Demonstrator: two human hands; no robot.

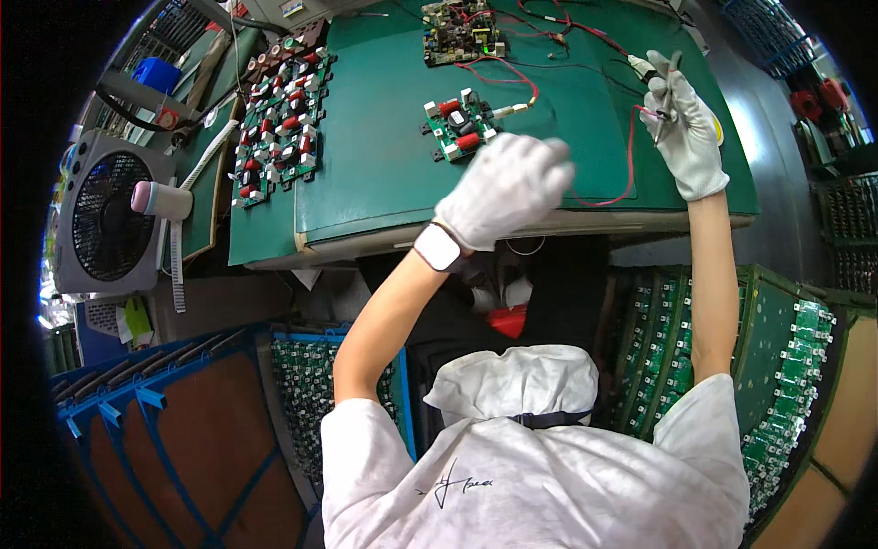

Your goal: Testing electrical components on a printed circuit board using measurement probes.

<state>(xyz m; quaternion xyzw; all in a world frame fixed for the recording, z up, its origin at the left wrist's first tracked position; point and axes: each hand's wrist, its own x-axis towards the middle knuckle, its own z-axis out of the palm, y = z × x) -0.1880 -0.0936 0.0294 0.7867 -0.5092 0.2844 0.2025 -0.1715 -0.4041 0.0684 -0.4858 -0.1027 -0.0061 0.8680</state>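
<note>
My left hand, in a white glove and slightly blurred, is closed with its fingers curled, just off the near right corner of a small green circuit board. What it holds, if anything, is hidden. A white connector on red leads joins that board's right side. My right hand, also gloved, is raised over the mat's right side. Its fingers pinch a thin metal-tipped lead, and a red wire loops from there toward my left hand. A white socket-like piece on a cable lies beside the right fingertips.
A larger circuit board with wires lies at the back of the green mat. Several boards with red parts line the left. A fan stands farther left. Racks of boards flank my lap, with another green rack at right.
</note>
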